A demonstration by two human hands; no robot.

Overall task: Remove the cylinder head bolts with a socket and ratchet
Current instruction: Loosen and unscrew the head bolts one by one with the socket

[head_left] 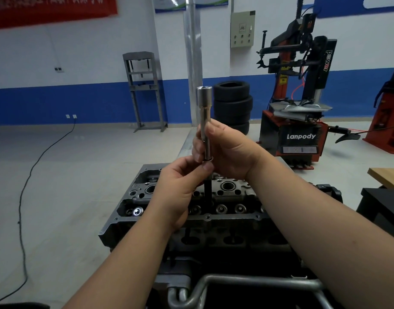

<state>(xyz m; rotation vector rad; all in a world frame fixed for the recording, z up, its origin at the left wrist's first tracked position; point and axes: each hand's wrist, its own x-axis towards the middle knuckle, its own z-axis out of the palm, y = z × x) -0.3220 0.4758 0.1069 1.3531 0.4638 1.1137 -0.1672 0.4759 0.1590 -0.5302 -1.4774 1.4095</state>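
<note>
Steel socket (204, 112) is held upright above the cylinder head (227, 190), gripped by the right hand (227, 150); at six o'clock, the left hand (180, 188) pinches the bolt (207, 188).

Cylinder head (182, 210) lies nearest, tyres (233, 103) behind it, perhaps a tyre changer (298, 121) rightward.

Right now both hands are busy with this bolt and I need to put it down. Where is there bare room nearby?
The wooden tabletop corner at far right shows bare, as does the black surface beside it. The cylinder head is crowded with bores and valve gear, beneath the left hand, right hand and bolt.
</note>
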